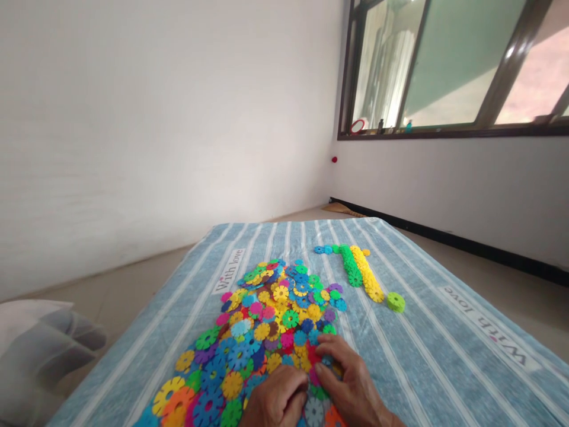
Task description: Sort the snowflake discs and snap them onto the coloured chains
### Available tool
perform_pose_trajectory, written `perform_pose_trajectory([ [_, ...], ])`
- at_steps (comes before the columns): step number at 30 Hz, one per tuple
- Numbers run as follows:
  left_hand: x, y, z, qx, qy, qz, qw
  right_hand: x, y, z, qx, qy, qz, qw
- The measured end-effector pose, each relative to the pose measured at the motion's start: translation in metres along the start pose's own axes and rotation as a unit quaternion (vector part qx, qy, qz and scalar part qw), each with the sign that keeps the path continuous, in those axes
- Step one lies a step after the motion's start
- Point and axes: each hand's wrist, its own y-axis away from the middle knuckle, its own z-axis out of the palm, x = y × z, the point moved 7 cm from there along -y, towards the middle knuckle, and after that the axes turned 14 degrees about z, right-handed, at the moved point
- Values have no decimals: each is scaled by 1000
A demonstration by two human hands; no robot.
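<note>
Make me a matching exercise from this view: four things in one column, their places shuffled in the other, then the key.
1. Green disc row
2. Lime-green stack
3. Right hand
4. Red-rimmed round object

A. On the windowsill
B. At the right side of the mixed disc pile
C. Alongside the yellow disc row, to its left
D. Just off the yellow disc row's near end

Pairs: 1-C, 2-D, 3-B, 4-A
</note>
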Motion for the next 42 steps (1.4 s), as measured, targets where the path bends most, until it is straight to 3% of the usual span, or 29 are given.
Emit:
perform_pose_trajectory([
  [11,8,-4,-3,6,1,-6,1000,-26,10,1,-92,-49,-26,994],
  [42,14,-3,-2,1,8,-8,1000,-18,17,9,-146,74,-110,980],
])
